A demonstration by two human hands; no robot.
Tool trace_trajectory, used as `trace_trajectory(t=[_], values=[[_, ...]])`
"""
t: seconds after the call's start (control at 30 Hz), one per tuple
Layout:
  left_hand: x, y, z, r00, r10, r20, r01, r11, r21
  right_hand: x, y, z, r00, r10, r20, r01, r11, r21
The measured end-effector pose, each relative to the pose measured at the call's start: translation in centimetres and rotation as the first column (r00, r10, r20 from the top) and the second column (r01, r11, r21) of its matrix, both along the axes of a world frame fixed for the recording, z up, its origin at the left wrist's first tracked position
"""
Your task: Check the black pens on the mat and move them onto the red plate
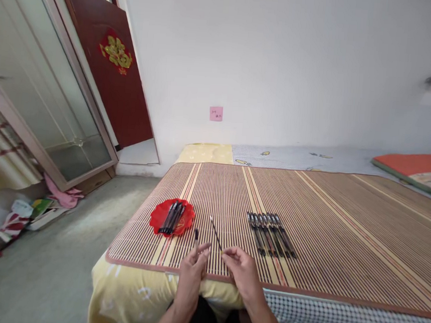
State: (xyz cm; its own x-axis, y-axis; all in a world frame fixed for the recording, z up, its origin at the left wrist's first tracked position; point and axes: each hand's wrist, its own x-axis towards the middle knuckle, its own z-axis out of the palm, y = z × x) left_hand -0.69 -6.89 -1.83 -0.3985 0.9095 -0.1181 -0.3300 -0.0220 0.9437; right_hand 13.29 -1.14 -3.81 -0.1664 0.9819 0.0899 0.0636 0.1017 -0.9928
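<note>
My left hand (194,264) is closed around an upright pen barrel (196,236), whose dark end sticks up past the fingers. Between the thumb and fingertips of my right hand (242,269) is a slim dark pen refill (215,234). It slants up and left to a pale tip, apart from the barrel. To the left, a red scalloped plate (153,219) holds several dark pens (173,217) lying side by side. Right of my hands, several black pens (271,235) lie in a slanted row on the striped mat (325,241).
The mat covers a bed with a yellow sheet (132,295) hanging over its front edge. Folded orange bedding (422,163) lies at the far right. A pink note (215,114) is stuck to the wall. Clothes and other items (10,224) lie on the floor at left, near the doors.
</note>
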Motion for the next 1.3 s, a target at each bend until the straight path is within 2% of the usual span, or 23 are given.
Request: trace_trajectory(t=[0.1,0.2,0.27,0.37,0.47,0.57,0.67,0.77,0.9,1.07,1.17,1.23,1.3], values=[[1.5,0.9,1.7,0.986,-0.078,0.148,0.071,0.996,0.053,-0.4,-1.8,0.8,0.984,0.032,-0.175,-0.055,0.990,-0.127],[2.4,0.5,2.2,0.953,-0.125,0.276,0.114,0.992,0.056,-0.9,-3.2,1.6,0.931,0.039,-0.363,-0.136,0.959,-0.247],[2.4,-0.2,2.4,0.942,-0.144,0.304,0.136,0.990,0.047,-1.0,-4.0,2.2,0.917,0.065,-0.393,-0.174,0.953,-0.248],[1.9,-1.6,3.0,0.948,-0.183,0.261,0.175,0.983,0.054,-0.3,-4.6,3.7,0.921,0.115,-0.371,-0.196,0.962,-0.188],[1.5,-3.2,3.7,0.955,-0.249,0.161,0.240,0.968,0.073,1.3,-4.8,6.1,0.934,0.108,-0.342,-0.149,0.984,-0.098],[1.6,-4.8,4.0,0.948,-0.311,0.061,0.307,0.949,0.075,2.9,-5.0,8.6,0.943,0.107,-0.316,-0.122,0.992,-0.028],[2.1,-6.0,4.1,0.931,-0.364,-0.015,0.364,0.930,0.055,3.7,-5.6,10.2,0.944,0.159,-0.290,-0.161,0.987,0.019],[2.7,-6.8,4.2,0.912,-0.405,-0.061,0.407,0.913,0.037,4.0,-6.1,10.8,0.939,0.203,-0.277,-0.196,0.979,0.052],[3.1,-7.3,4.5,0.896,-0.443,-0.028,0.443,0.896,0.024,4.3,-6.7,10.5,0.934,0.216,-0.283,-0.208,0.976,0.059],[3.5,-7.9,4.6,0.854,-0.521,-0.020,0.521,0.853,0.037,5.3,-7.4,10.4,0.900,0.324,-0.291,-0.324,0.945,0.049],[3.5,-8.4,4.3,0.863,-0.505,-0.026,0.506,0.860,0.070,6.3,-7.4,10.9,0.912,0.253,-0.323,-0.242,0.968,0.073],[3.4,-8.8,4.1,0.878,-0.477,-0.036,0.478,0.875,0.074,7.2,-7.3,11.5,0.901,0.132,-0.414,-0.108,0.991,0.082],[3.2,-9.1,3.9,0.886,-0.461,-0.056,0.464,0.884,0.063,7.9,-7.2,12.2,0.849,0.012,-0.528,0.031,0.997,0.072]])
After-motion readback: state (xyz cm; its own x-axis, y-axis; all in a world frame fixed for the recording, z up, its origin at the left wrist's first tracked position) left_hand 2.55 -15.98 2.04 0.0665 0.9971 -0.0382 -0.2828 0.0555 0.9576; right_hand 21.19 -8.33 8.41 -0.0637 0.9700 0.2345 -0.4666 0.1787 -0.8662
